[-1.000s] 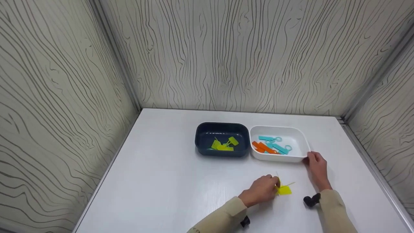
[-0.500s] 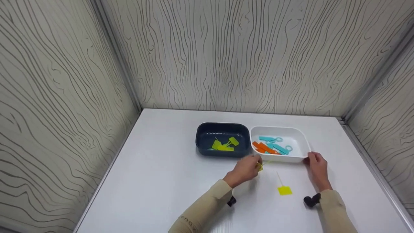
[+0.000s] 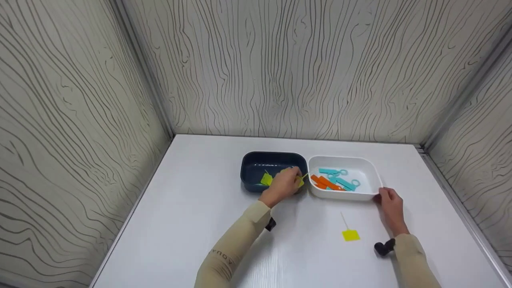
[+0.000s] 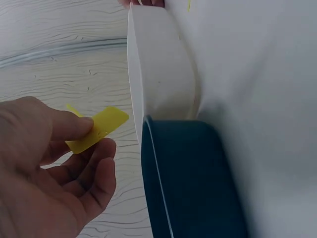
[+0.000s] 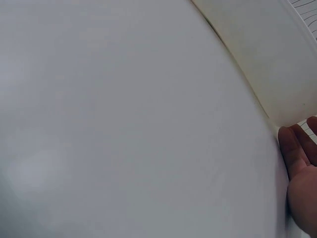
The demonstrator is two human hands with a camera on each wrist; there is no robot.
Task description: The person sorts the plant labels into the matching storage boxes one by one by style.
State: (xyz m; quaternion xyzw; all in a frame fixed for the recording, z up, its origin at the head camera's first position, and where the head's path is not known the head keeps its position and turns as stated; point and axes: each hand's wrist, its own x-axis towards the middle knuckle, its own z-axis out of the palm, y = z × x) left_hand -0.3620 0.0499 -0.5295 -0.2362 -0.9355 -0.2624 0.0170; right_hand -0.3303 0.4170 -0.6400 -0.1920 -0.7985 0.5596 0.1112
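Observation:
In the head view my left hand [image 3: 285, 183] is over the dark blue bin [image 3: 245, 172]. Thumb and fingers pinch a yellow flag-shaped cable tie tag [image 4: 104, 129], seen clearly in the left wrist view above the bin's rim. Other yellow tags [image 3: 267, 179] lie inside that bin, partly hidden by the hand. My right hand [image 3: 392, 206] holds the near right corner of the white bin [image 3: 352, 196]; its grip is partly hidden. One more yellow tag [image 3: 351, 235] lies on the table in front of the white bin, its thin tail pointing away.
Orange tags [image 3: 326, 183] and turquoise tags with rings [image 3: 346, 184] lie in the white bin. The two bins stand side by side on the white table [image 3: 200, 208]. Wood-patterned panels [image 3: 280, 72] enclose the back and sides.
My left hand has picked up one of two yellow tags from the table and carried it left and away, over the dark blue bin. The right hand has stayed at the white bin's corner.

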